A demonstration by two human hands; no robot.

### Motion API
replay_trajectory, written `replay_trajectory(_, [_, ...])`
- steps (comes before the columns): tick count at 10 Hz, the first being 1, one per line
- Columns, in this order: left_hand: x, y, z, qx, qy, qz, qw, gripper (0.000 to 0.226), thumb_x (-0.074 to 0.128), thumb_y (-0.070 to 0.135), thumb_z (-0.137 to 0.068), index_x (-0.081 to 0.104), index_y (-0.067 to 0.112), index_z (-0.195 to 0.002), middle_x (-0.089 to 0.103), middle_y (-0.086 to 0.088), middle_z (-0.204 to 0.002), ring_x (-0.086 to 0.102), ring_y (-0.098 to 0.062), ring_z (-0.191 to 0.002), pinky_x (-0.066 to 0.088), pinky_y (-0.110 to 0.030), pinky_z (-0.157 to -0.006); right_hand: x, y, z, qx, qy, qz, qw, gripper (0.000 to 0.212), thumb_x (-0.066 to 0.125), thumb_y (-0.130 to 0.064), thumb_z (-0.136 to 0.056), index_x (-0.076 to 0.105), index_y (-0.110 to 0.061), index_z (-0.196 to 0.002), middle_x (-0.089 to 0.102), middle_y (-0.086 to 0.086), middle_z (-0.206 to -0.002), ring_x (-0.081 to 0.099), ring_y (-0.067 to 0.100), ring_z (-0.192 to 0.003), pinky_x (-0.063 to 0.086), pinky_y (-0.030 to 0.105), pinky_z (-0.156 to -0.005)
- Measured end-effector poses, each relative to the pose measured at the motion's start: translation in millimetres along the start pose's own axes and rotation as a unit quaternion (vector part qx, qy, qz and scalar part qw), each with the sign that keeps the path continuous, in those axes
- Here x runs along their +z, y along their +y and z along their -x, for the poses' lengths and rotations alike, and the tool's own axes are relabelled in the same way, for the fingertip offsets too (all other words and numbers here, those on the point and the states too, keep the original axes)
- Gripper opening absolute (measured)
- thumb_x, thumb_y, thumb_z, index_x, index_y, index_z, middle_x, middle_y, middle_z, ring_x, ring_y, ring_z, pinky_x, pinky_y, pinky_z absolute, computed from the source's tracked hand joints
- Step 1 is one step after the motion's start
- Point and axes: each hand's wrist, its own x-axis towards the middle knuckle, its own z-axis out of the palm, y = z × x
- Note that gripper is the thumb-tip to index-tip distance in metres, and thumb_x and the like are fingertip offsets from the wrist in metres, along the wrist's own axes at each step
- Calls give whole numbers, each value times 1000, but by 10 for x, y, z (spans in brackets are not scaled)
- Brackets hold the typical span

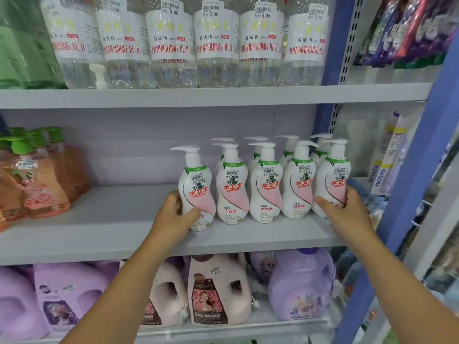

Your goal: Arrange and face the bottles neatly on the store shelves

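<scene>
- Your left hand [173, 214] is wrapping its fingers and thumb around the waist of the leftmost pump bottle [197, 192], which is standing on the middle shelf [111, 219] slightly forward of and apart from its row.
- Your right hand [344, 212] is curling around the lower body of the rightmost pump bottle [331, 180], at the row's far end beside the blue upright [417, 170].
- You are likely handling full, moderately heavy plastic bottles; the glossy shrink labels are probably making them slick, and the walls may be giving a little under a squeeze.
- You are holding at the narrowed waist, which looks the safest place; the pump heads [188, 151] are sticking out sideways and seem poor handles.
- The tall shape is probably making each bottle tippy, so sliding upright seems wiser than lifting.
- The shelf is looking smooth and flat, with open room to the left before the orange bottles [37, 180].
- Three more front bottles [265, 184] are standing between your hands, with a second row close behind, so room backward is looking tight.
</scene>
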Motion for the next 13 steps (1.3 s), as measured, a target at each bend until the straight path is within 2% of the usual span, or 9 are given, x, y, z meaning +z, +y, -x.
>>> replay_trajectory(2, [-66, -60, -60, 16, -25, -14, 999, 40, 73, 14, -91, 60, 30, -126, 71, 9, -119, 66, -14, -113, 55, -39, -98, -10, -32, 28, 1, -6, -10, 1000, 60, 78, -34, -88, 50, -21, -139, 59, -5, -122, 56, 16, -108, 41, 33, -90])
replay_trajectory(4, [-103, -130, -60, 48, -60, 14, 997, 43, 67, 12, -97, 57, 41, -127, 69, 16, -129, 63, -4, -122, 49, -38, -108, -17, -32, 18, 0, -8, -5, 1000, 59, 77, -32, -89, 50, -22, -140, 57, -9, -122, 54, 13, -108, 40, 32, -90])
replay_trajectory(5, [-93, -165, -53, 47, -45, -4, 998, 48, 70, 17, -95, 54, 39, -134, 67, 17, -130, 61, -4, -122, 50, -36, -107, -15, -21, 5, 0, -8, -4, 1000, 59, 77, -31, -89, 50, -22, -141, 58, -9, -121, 54, 13, -108, 40, 32, -90])
replay_trajectory(6, [-57, -146, -29, 47, -30, -16, 998, 58, 78, 25, -89, 53, 32, -140, 67, 16, -127, 61, -4, -118, 50, -26, -95, -20, -4, -3, 1, -10, -7, 1000, 56, 76, -29, -90, 51, -23, -140, 58, -9, -121, 54, 13, -109, 41, 32, -91])
replay_trajectory(8, [-29, -187, -64, 37, 10, -44, 998, 51, 78, 29, -89, 58, 31, -135, 70, 11, -122, 65, -11, -113, 52, -31, -94, -41, 39, -48, -10, -27, -8, 1000, 52, 75, -29, -91, 52, -23, -137, 59, -9, -120, 55, 14, -109, 41, 32, -91])
replay_trajectory(10, [11, -125, -5, 34, 17, -70, 997, 50, 77, 29, -90, 56, 29, -135, 68, 12, -121, 65, -10, -110, 52, -33, -97, -9, 61, -47, -16, -7, 17, 1000, 60, 79, -38, -84, 51, -25, -136, 60, -6, -123, 59, 22, -118, 48, 43, -99])
replay_trajectory(11, [25, -64, 91, 49, -3, -130, 990, 41, 73, 29, -93, 54, 33, -129, 64, 18, -114, 61, 0, -100, 49, -29, -91, -15, 21, 51, -24, 18, 29, 999, 76, 78, -47, -76, 44, -28, -142, 56, 0, -138, 55, 26, -126, 48, 51, -105])
replay_trajectory(12, [31, -20, 194, 51, -10, -142, 989, 46, 73, 31, -92, 54, 30, -134, 63, 15, -120, 63, -9, -110, 48, -31, -94, -73, 22, 185, -27, 8, 40, 999, 91, 71, -63, -66, 39, -31, -145, 53, 1, -142, 53, 24, -129, 47, 50, -107])
replay_trajectory(13, [-58, -21, 327, 13, 27, -114, 993, 61, 69, 46, -93, 46, 25, -146, 55, 7, -142, 55, -17, -129, 45, -36, -104, -132, -41, 410, -36, -2, 24, 999, 77, 76, -49, -81, 41, -27, -146, 52, -2, -141, 49, 17, -129, 43, 39, -106])
